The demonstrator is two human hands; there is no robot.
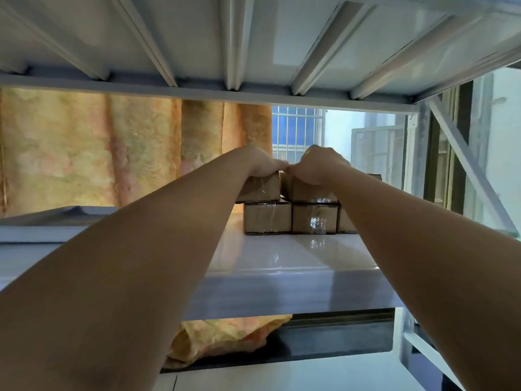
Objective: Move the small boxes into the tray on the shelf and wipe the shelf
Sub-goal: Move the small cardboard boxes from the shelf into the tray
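Observation:
Several small brown cardboard boxes wrapped in clear tape stand stacked in two layers on the glossy white shelf [282, 258]. My left hand [260, 162] grips the upper left box [260, 189] from above. My right hand [320, 165] grips the upper right box [313, 191] the same way, thumbs nearly touching. Lower boxes [267, 218] sit beneath them. A grey tray [42, 221] lies at the left of the shelf, partly hidden by my left forearm.
The ribbed underside of the shelf above [253, 38] hangs low overhead. An orange patterned curtain [112, 148] hangs behind the shelf. A diagonal metal brace [465, 170] stands at the right. Orange cloth [225, 340] lies on the level below.

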